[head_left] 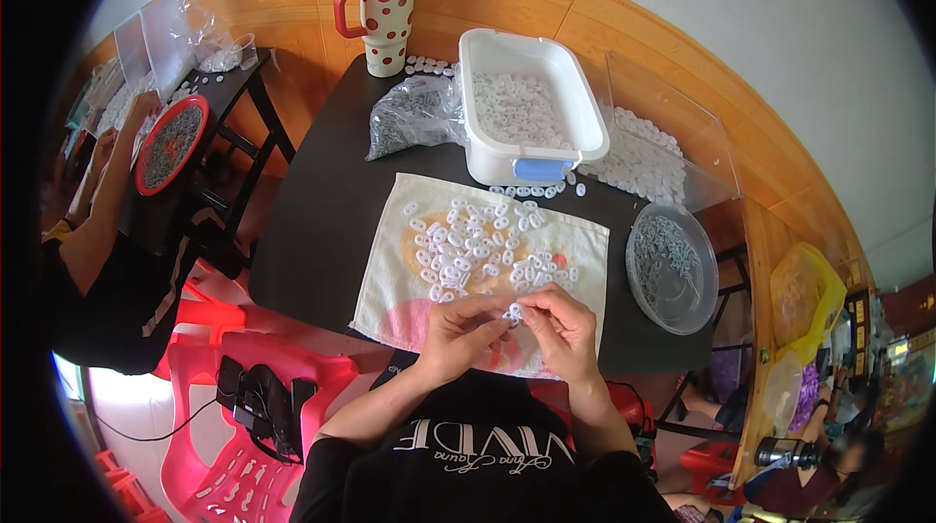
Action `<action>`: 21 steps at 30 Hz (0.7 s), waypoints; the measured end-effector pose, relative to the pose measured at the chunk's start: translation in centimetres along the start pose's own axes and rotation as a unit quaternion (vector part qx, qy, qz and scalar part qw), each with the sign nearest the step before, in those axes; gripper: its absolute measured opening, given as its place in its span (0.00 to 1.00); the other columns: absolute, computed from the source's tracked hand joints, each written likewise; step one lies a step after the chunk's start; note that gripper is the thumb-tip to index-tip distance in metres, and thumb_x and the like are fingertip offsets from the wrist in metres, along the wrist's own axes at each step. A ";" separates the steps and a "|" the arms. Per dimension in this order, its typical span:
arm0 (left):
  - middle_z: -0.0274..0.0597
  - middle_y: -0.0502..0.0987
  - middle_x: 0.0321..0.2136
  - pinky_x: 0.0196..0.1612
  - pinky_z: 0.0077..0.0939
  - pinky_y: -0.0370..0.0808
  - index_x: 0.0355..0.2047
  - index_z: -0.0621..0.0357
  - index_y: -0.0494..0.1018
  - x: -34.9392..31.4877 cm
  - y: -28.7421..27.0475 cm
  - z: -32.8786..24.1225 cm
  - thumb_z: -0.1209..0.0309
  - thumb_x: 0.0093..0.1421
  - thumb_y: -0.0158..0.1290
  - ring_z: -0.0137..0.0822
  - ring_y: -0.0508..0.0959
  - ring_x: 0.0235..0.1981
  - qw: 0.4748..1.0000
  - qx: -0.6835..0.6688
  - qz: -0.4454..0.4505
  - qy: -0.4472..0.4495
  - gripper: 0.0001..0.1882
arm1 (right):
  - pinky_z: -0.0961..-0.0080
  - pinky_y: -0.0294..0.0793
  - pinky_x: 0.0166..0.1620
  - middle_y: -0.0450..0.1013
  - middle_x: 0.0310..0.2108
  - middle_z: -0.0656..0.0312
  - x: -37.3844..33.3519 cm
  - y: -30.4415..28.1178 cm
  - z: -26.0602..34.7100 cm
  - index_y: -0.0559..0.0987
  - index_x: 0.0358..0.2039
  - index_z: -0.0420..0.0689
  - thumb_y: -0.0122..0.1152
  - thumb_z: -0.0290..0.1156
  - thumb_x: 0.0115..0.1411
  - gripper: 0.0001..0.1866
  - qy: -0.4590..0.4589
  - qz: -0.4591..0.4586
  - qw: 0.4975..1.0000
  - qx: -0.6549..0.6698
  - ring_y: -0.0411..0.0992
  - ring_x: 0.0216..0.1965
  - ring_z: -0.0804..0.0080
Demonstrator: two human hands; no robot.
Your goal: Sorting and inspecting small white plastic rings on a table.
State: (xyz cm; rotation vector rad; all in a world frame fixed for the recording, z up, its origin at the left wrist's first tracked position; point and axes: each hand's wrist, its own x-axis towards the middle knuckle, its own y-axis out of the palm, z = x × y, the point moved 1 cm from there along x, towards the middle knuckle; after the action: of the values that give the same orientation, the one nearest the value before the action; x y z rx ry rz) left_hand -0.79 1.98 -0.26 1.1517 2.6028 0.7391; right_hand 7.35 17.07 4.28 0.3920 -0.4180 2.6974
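Close together over the near edge of a patterned towel [382, 270], my left hand [456, 336] and my right hand [564, 330] meet fingertip to fingertip. Both are closed in a pinch on a small white oval plastic piece with holes [514, 311]. Fingers partly cover it, so I cannot tell whether a metal part is in it. Just beyond my hands lies a loose pile of similar white plastic pieces [456, 248] on the towel. To the right of the towel stands a clear round bowl [704, 297] holding small grey metal parts [666, 255].
Behind the towel stands a white tub [487, 167] full of white pieces, with a clear box [673, 84] on its right. A bag of metal parts [414, 118] and a dotted tumbler [388, 21] stand left. At far left, a co-worker's arm [107, 182] is beside a red tray [203, 114].
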 end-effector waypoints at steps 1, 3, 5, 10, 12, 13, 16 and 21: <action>0.38 0.82 0.33 0.33 0.16 0.79 0.51 0.65 0.77 0.0 -0.1 0.1 0.85 0.63 0.54 0.23 0.81 0.30 1.000 -0.001 -0.005 -0.002 0.16 | 0.82 0.69 0.34 0.73 0.31 0.60 0.0 0.1 0.0 0.79 0.39 0.34 0.59 0.16 0.63 0.05 0.002 0.004 1.000 0.003 0.71 0.31 0.77; 0.38 0.82 0.33 0.33 0.16 0.79 0.51 0.64 0.77 0.2 -0.1 0.2 0.84 0.63 0.55 0.23 0.80 0.30 1.000 -0.001 -0.010 -0.005 0.16 | 0.82 0.70 0.35 0.73 0.30 0.60 0.0 0.2 -0.1 0.79 0.38 0.34 0.59 0.16 0.63 0.04 0.003 0.008 1.000 0.006 0.71 0.31 0.77; 0.37 0.82 0.33 0.33 0.16 0.79 0.52 0.64 0.77 0.3 0.1 0.0 0.84 0.63 0.55 0.22 0.80 0.30 1.000 -0.013 -0.005 0.014 0.16 | 0.83 0.70 0.35 0.73 0.30 0.60 -0.1 0.2 -0.4 0.78 0.38 0.34 0.59 0.16 0.63 0.04 0.003 0.007 1.000 -0.002 0.71 0.31 0.77; 0.37 0.81 0.34 0.35 0.17 0.79 0.51 0.63 0.77 -0.1 0.2 0.2 0.85 0.62 0.56 0.23 0.80 0.32 0.999 0.019 -0.007 0.027 0.16 | 0.83 0.70 0.35 0.73 0.30 0.60 -0.2 0.1 -0.4 0.78 0.38 0.33 0.58 0.15 0.63 0.04 0.024 0.012 0.999 0.042 0.71 0.31 0.78; 0.37 0.81 0.34 0.36 0.18 0.79 0.50 0.63 0.77 -0.2 0.2 0.3 0.85 0.62 0.56 0.24 0.80 0.33 0.999 0.028 -0.007 0.040 0.16 | 0.83 0.70 0.35 0.73 0.30 0.60 -0.3 0.1 -0.5 0.78 0.38 0.33 0.58 0.15 0.63 0.03 0.030 0.012 0.998 0.060 0.71 0.30 0.78; 0.36 0.80 0.34 0.38 0.18 0.79 0.49 0.63 0.77 -0.2 0.2 0.4 0.86 0.62 0.56 0.24 0.80 0.35 0.997 0.053 -0.012 0.053 0.16 | 0.82 0.70 0.35 0.72 0.30 0.60 -0.4 0.0 -0.6 0.78 0.38 0.33 0.58 0.15 0.63 0.04 0.037 0.016 0.998 0.054 0.71 0.30 0.77; 0.36 0.80 0.32 0.39 0.21 0.79 0.48 0.63 0.78 -0.3 0.7 -0.2 0.87 0.60 0.57 0.26 0.80 0.37 0.990 0.123 -0.027 0.056 0.16 | 0.81 0.71 0.34 0.73 0.32 0.59 -0.6 -0.3 -1.0 0.78 0.38 0.33 0.57 0.13 0.62 0.05 0.001 0.033 0.999 0.020 0.71 0.30 0.76; 0.44 0.79 0.29 0.36 0.29 0.78 0.44 0.65 0.78 0.4 1.5 -2.8 0.86 0.53 0.58 0.40 0.81 0.33 0.895 0.422 0.012 0.147 0.17 | 0.71 0.73 0.31 0.72 0.30 0.56 -0.6 0.0 -0.8 0.77 0.37 0.36 0.58 0.13 0.53 0.10 -0.134 0.046 0.981 -0.131 0.74 0.29 0.61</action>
State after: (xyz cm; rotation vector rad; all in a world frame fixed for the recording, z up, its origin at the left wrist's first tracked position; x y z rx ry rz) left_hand -1.12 2.10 2.87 1.3282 3.2851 -0.3254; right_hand 7.73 17.15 3.38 0.6749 -0.8767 2.6348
